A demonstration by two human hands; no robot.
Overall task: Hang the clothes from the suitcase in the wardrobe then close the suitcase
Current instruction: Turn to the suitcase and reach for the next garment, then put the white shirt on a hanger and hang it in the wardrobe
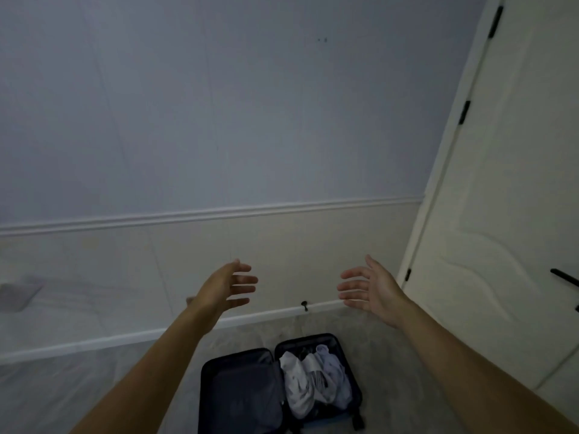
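A dark suitcase lies open on the floor at the bottom centre. Its left half shows only dark lining; its right half holds a heap of white and pale clothes. My left hand and my right hand are stretched out in front of me, well above the suitcase, palms facing each other with fingers spread. Neither hand holds anything. No wardrobe is in view.
A pale wall with a white moulding strip fills the view ahead. A white door with black hinges and a black handle stands at the right. A small dark door stop sits at the skirting board.
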